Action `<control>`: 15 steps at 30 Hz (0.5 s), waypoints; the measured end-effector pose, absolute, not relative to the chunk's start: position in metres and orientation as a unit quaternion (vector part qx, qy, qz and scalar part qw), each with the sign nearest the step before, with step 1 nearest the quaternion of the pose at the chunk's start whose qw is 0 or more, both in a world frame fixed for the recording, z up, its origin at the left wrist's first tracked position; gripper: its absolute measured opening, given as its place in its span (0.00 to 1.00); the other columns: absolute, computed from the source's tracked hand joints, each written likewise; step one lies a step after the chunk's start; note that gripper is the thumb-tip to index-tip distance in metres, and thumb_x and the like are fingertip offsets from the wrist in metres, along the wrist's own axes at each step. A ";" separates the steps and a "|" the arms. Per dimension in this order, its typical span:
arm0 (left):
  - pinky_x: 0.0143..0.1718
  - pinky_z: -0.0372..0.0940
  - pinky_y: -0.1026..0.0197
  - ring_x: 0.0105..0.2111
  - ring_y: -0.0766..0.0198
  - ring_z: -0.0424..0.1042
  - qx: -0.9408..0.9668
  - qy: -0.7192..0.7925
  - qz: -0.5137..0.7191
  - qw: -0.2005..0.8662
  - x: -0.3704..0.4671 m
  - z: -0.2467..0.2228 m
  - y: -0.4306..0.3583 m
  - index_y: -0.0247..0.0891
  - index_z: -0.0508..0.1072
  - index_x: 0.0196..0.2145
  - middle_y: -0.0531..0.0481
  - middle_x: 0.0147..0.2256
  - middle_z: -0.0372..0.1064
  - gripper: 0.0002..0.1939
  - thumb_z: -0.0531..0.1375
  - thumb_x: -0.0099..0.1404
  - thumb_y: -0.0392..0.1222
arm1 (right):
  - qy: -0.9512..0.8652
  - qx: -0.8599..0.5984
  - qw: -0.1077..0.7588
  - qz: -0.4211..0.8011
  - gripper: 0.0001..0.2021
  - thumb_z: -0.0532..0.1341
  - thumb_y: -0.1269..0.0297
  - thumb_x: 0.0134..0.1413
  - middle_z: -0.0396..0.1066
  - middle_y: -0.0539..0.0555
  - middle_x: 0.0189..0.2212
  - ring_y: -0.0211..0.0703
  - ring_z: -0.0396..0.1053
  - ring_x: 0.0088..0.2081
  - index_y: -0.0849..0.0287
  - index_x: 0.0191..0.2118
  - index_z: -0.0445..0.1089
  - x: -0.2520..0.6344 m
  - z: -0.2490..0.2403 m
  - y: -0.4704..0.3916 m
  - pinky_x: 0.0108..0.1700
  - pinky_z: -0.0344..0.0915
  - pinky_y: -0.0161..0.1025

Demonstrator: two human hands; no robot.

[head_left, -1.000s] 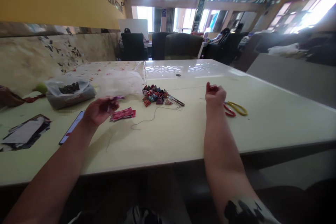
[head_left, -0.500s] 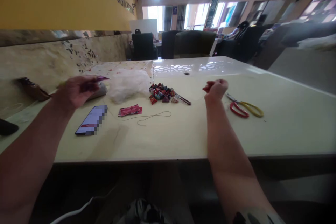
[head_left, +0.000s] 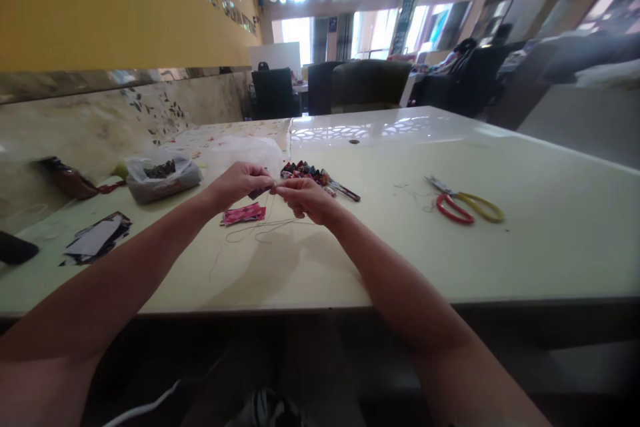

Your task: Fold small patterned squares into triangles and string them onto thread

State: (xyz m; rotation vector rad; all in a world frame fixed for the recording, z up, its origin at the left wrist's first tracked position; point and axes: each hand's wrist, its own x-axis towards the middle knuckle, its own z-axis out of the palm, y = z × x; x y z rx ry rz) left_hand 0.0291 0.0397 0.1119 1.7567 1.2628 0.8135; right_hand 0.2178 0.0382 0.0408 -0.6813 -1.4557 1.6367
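Observation:
My left hand (head_left: pixel 243 185) pinches a small dark purple fabric piece (head_left: pixel 257 193) between thumb and fingers. Against it, fingertip to fingertip, is my right hand (head_left: pixel 306 199), closed in a pinch; what it grips is too small to make out. A thin thread (head_left: pixel 235 233) lies in loops on the table below both hands. Just under the left hand are flat pink and red patterned fabric pieces (head_left: pixel 244 214). Beyond the right hand sits a pile of small folded, multicoloured fabric pieces (head_left: pixel 301 169), partly hidden by that hand.
A dark-handled cutter or similar slim tool (head_left: pixel 346 191) lies by the pile. Scissors (head_left: pixel 453 202) with red and yellow handles are at right. Left stand a plastic bag (head_left: pixel 163 183) with dark bits and dark cloth with white paper (head_left: pixel 97 238). A clear plastic bag (head_left: pixel 235 153) lies behind.
Both hands were wide apart; they have come together at the middle, left hand moving right and right hand moving left. My left forearm now covers the phone's place.

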 end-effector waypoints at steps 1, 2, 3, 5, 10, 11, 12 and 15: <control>0.22 0.53 0.66 0.19 0.72 0.57 0.698 0.496 0.315 0.409 0.030 0.111 0.040 0.34 0.77 0.24 0.53 0.18 0.63 0.06 0.67 0.54 0.39 | -0.579 -0.267 0.414 0.650 0.09 0.68 0.60 0.56 0.52 0.42 0.19 0.28 0.45 0.18 0.60 0.36 0.74 0.218 0.040 0.039 0.17 0.46 0.29; 0.21 0.52 0.66 0.19 0.72 0.57 0.699 0.493 0.309 0.416 0.031 0.110 0.040 0.34 0.77 0.24 0.54 0.18 0.63 0.06 0.67 0.55 0.39 | -0.581 -0.267 0.413 0.648 0.09 0.69 0.60 0.56 0.53 0.42 0.19 0.28 0.45 0.18 0.60 0.35 0.73 0.219 0.040 0.040 0.17 0.46 0.29; 0.21 0.52 0.66 0.19 0.72 0.57 0.699 0.491 0.305 0.422 0.031 0.109 0.040 0.34 0.77 0.24 0.54 0.18 0.62 0.06 0.67 0.55 0.39 | -0.584 -0.271 0.411 0.645 0.10 0.69 0.60 0.56 0.53 0.42 0.19 0.29 0.46 0.18 0.60 0.34 0.72 0.220 0.040 0.040 0.17 0.46 0.29; 0.21 0.51 0.66 0.19 0.72 0.56 0.697 0.490 0.299 0.430 0.031 0.106 0.041 0.34 0.77 0.24 0.54 0.18 0.61 0.07 0.67 0.55 0.40 | -0.588 -0.282 0.405 0.641 0.10 0.70 0.60 0.55 0.53 0.42 0.18 0.29 0.46 0.18 0.59 0.33 0.71 0.221 0.041 0.040 0.17 0.46 0.29; 0.23 0.52 0.65 0.20 0.71 0.57 0.693 0.484 0.279 0.455 0.030 0.099 0.041 0.35 0.78 0.26 0.53 0.19 0.62 0.08 0.69 0.54 0.42 | -0.585 -0.278 0.431 0.628 0.14 0.70 0.58 0.53 0.52 0.41 0.16 0.29 0.47 0.18 0.59 0.27 0.66 0.220 0.042 0.038 0.18 0.47 0.29; 0.23 0.52 0.65 0.20 0.71 0.57 0.689 0.484 0.275 0.464 0.029 0.098 0.040 0.35 0.79 0.26 0.53 0.19 0.63 0.08 0.70 0.54 0.43 | -0.575 -0.279 0.453 0.622 0.15 0.70 0.58 0.53 0.53 0.42 0.17 0.28 0.48 0.18 0.58 0.27 0.65 0.222 0.042 0.040 0.18 0.47 0.29; 0.23 0.52 0.65 0.20 0.70 0.58 0.683 0.485 0.271 0.473 0.028 0.097 0.039 0.35 0.79 0.27 0.52 0.19 0.64 0.08 0.70 0.54 0.43 | -0.558 -0.283 0.479 0.616 0.15 0.69 0.59 0.53 0.53 0.42 0.17 0.28 0.48 0.18 0.58 0.27 0.64 0.226 0.043 0.043 0.18 0.47 0.29; 0.23 0.53 0.64 0.20 0.68 0.60 0.658 0.501 0.272 0.491 0.018 0.094 0.038 0.36 0.81 0.28 0.50 0.20 0.67 0.08 0.70 0.52 0.43 | -0.484 -0.321 0.565 0.586 0.16 0.67 0.64 0.54 0.47 0.39 0.16 0.28 0.44 0.16 0.55 0.26 0.57 0.248 0.045 0.059 0.17 0.43 0.29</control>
